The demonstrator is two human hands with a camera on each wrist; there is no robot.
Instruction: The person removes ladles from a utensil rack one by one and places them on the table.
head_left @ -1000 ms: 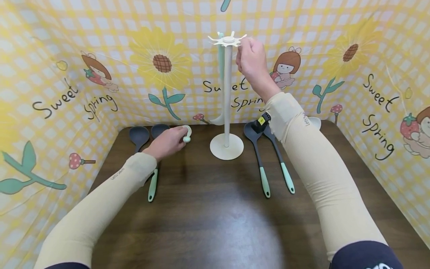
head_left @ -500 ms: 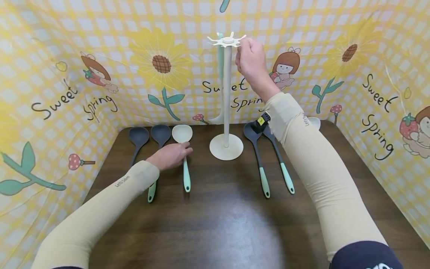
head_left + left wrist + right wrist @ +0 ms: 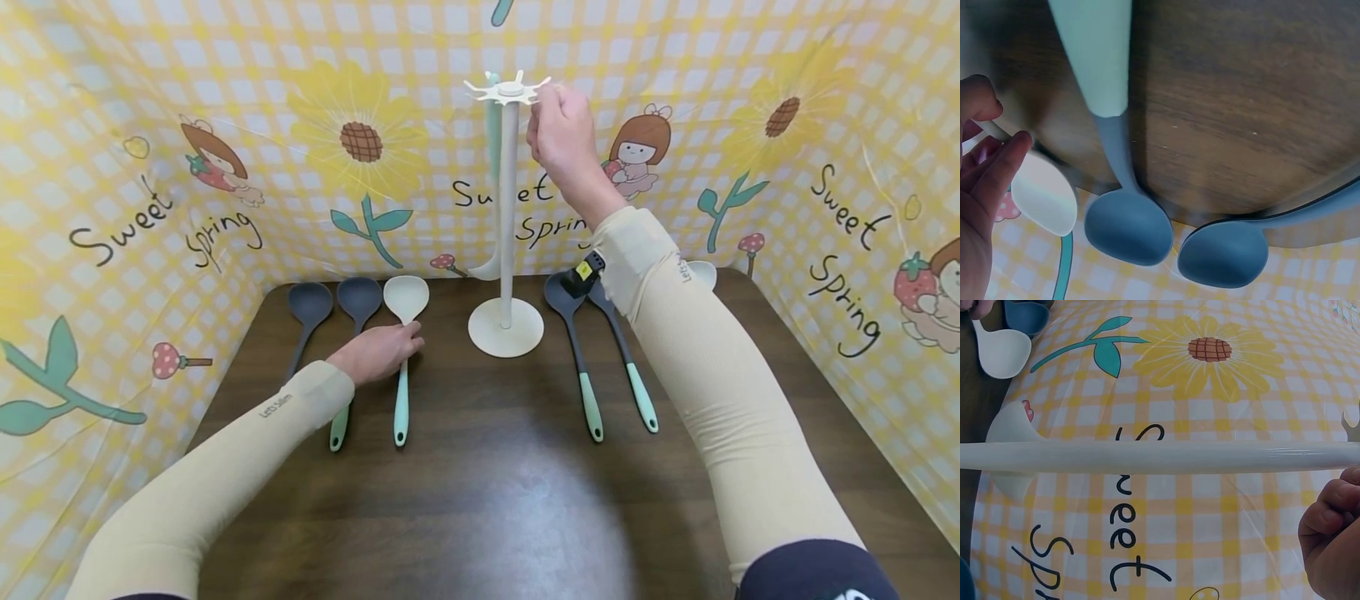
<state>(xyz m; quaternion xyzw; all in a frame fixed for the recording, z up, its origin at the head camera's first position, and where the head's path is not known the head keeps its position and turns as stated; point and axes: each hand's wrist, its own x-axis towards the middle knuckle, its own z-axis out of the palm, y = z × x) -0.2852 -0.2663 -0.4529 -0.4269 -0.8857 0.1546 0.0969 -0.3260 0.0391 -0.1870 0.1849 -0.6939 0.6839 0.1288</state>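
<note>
In the head view a white ladle (image 3: 407, 297) with a mint handle lies on the table, left of the rack. My left hand (image 3: 378, 352) pinches its neck; the left wrist view shows thumb and fingertips on either side of the ladle (image 3: 1044, 194). A white utensil rack (image 3: 507, 208) stands upright on a round base. At its top my right hand (image 3: 564, 129) grips one hook with curled fingers, the hook mostly hidden. A white utensil with a mint handle (image 3: 492, 137) hangs behind the rack's pole. The right hand (image 3: 1335, 537) also shows in the right wrist view.
Two dark grey ladles (image 3: 310, 302) lie left of the white one, partly under my left arm. Right of the rack lie two more grey utensils (image 3: 590, 400) with mint handles. A white utensil (image 3: 702, 273) shows behind my right sleeve. Checked cloth walls surround the table (image 3: 450, 500).
The white ladle has come down flat onto the table, and its handle end has swung left. My left hand has moved toward me along it. My right hand stays on the rack.
</note>
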